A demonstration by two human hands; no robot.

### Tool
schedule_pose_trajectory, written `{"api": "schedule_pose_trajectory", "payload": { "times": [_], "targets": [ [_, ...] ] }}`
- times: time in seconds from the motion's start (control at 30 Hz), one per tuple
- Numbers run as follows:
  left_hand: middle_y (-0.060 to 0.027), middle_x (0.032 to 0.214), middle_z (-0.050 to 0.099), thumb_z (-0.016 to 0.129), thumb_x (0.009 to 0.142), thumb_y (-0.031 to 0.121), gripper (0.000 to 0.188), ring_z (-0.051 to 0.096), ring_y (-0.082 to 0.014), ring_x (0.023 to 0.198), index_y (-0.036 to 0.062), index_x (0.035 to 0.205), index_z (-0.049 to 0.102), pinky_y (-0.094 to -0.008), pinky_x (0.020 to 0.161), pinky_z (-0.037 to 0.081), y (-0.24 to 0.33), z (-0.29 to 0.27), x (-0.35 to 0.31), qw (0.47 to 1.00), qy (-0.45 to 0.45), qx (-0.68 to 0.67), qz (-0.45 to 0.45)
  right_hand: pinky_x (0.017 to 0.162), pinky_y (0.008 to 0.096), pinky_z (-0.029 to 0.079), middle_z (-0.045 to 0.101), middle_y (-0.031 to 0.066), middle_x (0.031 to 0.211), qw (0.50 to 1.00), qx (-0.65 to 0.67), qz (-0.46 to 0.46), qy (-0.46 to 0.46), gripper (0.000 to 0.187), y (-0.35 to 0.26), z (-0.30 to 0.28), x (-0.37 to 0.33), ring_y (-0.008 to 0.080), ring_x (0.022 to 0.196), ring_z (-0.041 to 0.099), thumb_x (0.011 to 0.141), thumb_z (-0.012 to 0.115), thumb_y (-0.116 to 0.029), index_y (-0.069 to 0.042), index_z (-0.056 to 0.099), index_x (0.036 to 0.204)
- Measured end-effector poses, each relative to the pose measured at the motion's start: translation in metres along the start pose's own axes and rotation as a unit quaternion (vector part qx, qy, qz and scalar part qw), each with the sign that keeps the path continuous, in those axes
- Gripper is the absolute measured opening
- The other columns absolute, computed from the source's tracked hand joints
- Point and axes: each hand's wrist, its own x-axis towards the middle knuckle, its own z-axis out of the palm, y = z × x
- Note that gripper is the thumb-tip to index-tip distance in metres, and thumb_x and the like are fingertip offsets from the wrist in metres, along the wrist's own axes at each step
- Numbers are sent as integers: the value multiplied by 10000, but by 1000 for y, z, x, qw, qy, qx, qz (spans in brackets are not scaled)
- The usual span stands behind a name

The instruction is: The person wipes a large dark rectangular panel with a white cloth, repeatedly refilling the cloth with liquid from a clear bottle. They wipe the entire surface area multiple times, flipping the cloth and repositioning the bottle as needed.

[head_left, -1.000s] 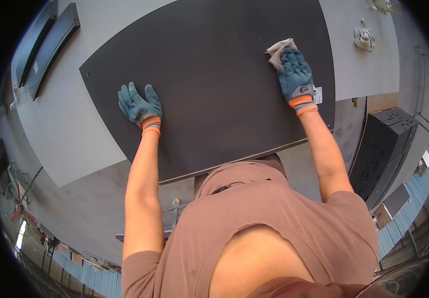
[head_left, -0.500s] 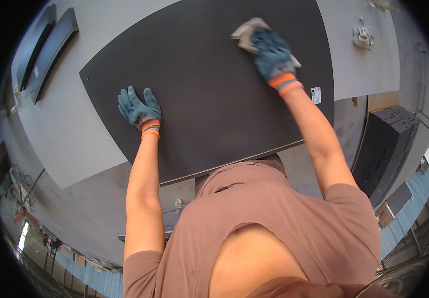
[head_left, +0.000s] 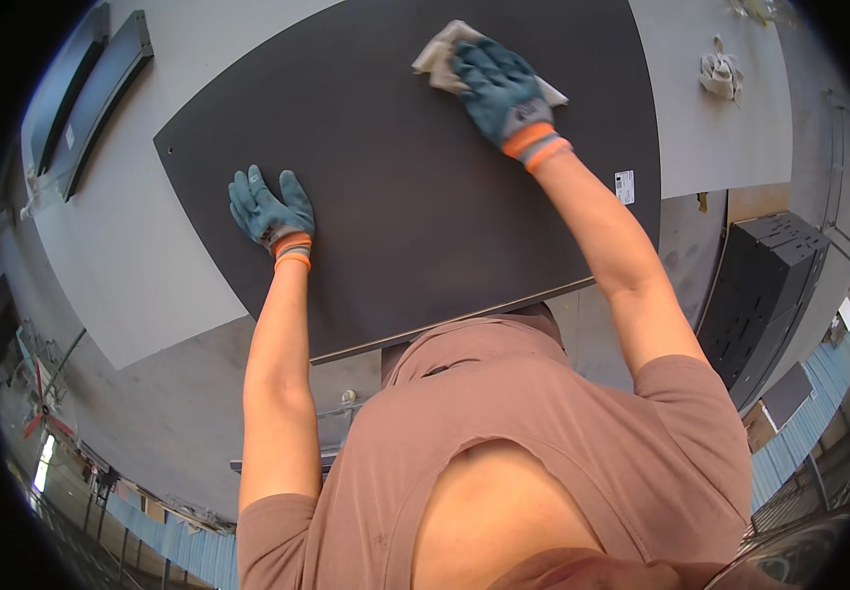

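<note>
A large dark grey panel (head_left: 386, 197) lies flat in front of me on a light table surface. My right hand (head_left: 500, 88), in a teal glove with an orange cuff, presses a crumpled whitish cloth (head_left: 441, 57) against the panel's far part. The cloth sticks out past the fingers on the left and beside the palm on the right. On the panel's left side, my left hand (head_left: 271, 208) rests flat in a matching glove, fingers apart, holding nothing. A small white label (head_left: 625, 187) is stuck near the panel's right edge.
Two long dark curved pieces (head_left: 105, 98) lie at the far left of the light table surface (head_left: 140, 285). Another crumpled white cloth (head_left: 721, 76) sits at the far right. A stack of black slotted parts (head_left: 764, 285) stands beyond the panel, to the right.
My right hand has slid the cloth leftward and slightly farther away across the panel. My left hand stays flat in nearly the same place.
</note>
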Motion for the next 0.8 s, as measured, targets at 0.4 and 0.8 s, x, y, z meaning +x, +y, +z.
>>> {"api": "schedule_pose_trajectory", "payload": {
  "times": [0.4,0.8],
  "targets": [
    [-172,1505,522,620,990,462,580,475,-380,1408,61,1408,586,-504,1200,337,5,-2,1,1000,-4,-2,-10,1185,487,358,537,115,1538,998,-31,52,-3,505,-16,18,2,327,1431,482,938,617,-278,-87,626,1406],
    [-167,1519,512,615,989,468,591,462,-377,1417,57,1412,586,-495,1198,341,5,-2,1,1000,-10,-5,-16,1203,457,370,520,179,1526,987,-108,115,33,628,101,-26,-86,334,1417,487,957,622,-348,-60,508,1503]
  ]
}}
